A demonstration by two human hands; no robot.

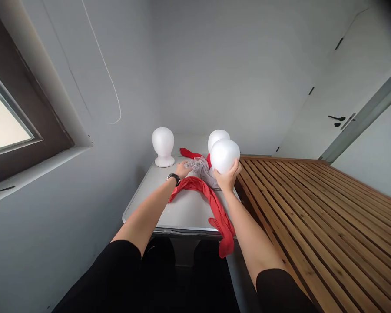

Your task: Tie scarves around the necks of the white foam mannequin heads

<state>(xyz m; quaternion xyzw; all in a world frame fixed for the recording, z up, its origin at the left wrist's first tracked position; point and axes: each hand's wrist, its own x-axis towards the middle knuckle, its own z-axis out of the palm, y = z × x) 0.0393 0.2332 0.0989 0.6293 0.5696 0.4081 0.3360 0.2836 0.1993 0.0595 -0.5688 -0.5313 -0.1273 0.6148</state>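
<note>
My right hand (pixel 228 177) grips a white foam mannequin head (pixel 224 155) from below, holding it above the right side of a small white table (pixel 182 208). My left hand (pixel 183 168), with a black watch at the wrist, rests closed on a pale grey-lilac cloth (pixel 203 168) lying on the table. A red scarf (pixel 215 206) runs from under my left wrist across the table and hangs over its front edge. A second white foam head (pixel 163 146) stands upright at the back left. A third foam head (pixel 217 138) shows behind the held one, beside more red cloth (pixel 189 153).
A wooden slatted platform (pixel 313 208) adjoins the table's right side. Grey walls close in at the back and left, with a dark-framed window (pixel 9 126) at the left. A white door with a black handle (pixel 337 118) stands at the back right.
</note>
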